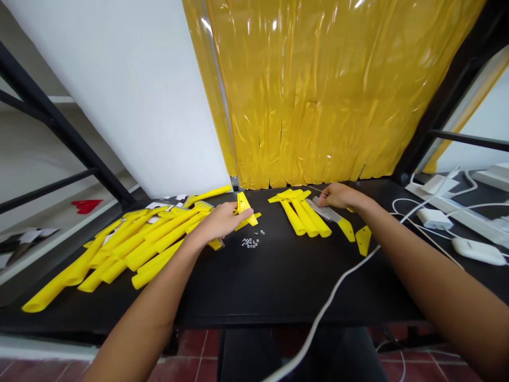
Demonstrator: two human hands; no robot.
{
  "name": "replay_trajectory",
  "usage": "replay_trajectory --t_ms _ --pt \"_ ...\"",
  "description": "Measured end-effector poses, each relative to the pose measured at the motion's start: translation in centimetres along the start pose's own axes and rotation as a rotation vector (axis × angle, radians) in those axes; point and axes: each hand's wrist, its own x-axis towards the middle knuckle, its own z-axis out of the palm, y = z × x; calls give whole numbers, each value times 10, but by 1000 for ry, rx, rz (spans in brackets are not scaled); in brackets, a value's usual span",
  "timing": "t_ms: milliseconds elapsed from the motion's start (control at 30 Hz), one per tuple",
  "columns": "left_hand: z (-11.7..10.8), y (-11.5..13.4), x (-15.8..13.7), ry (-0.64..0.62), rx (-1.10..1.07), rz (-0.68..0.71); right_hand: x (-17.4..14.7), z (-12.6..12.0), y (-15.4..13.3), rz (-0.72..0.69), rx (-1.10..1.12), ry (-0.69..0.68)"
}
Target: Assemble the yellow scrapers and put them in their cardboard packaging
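My left hand (223, 218) is closed on a small yellow angular plate (243, 206) with a hole in it, pinched between thumb and fingers. Just below it lies a little pile of small metal screws and nuts (249, 242). Farther right, my right hand (336, 195) has its fingers curled together over the far end of a grey flat piece (326, 213) with a yellow end; what they pinch is hidden. Several yellow tubes (305, 217) with flat yellow pieces at their far ends lie left of that hand. Another yellow plate (363, 240) rests near my right forearm.
A heap of yellow tubes (147, 241) covers the table's left side. A white cable (338, 284) crosses the front edge, and chargers and a power strip (457, 209) lie at right. Yellow plastic strips (310, 106) hang behind the black table (254, 292).
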Motion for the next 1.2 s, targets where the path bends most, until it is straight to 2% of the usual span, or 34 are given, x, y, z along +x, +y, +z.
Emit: replay_trajectory --t_ms 133,233,267,333,400,500,600,733,800,967,1033,1200 --pt "3 6 -6 -28 42 42 -12 -10 -11 -51 144 177" --pt "5 13 -11 -41 1 104 -29 -13 -34 -177 438 261" --pt "5 15 -12 -48 -20 132 -36 -12 -43 -222 589 238" --pt "6 19 -15 -62 -46 177 -50 -8 -61 -269 861 105" --pt "6 22 -18 -82 -46 199 -61 0 -77 -290 1060 19" --pt "8 24 -20 -129 -50 215 -71 12 -93 -376 1219 -57" --pt "10 24 -20 -157 -78 241 -77 24 -101 -395 1321 -60" --pt "11 22 -18 -134 -141 250 -82 40 -108 -380 1294 -91" --pt "9 22 -17 -101 -176 266 -83 49 -109 -429 1154 -75" --pt "6 24 -17 -63 -254 263 -84 62 -109 -620 675 72" --pt "5 24 -17 -75 -267 236 -83 61 -108 -629 662 91" --pt "7 20 -14 -114 -262 196 -78 47 -103 -569 818 135"
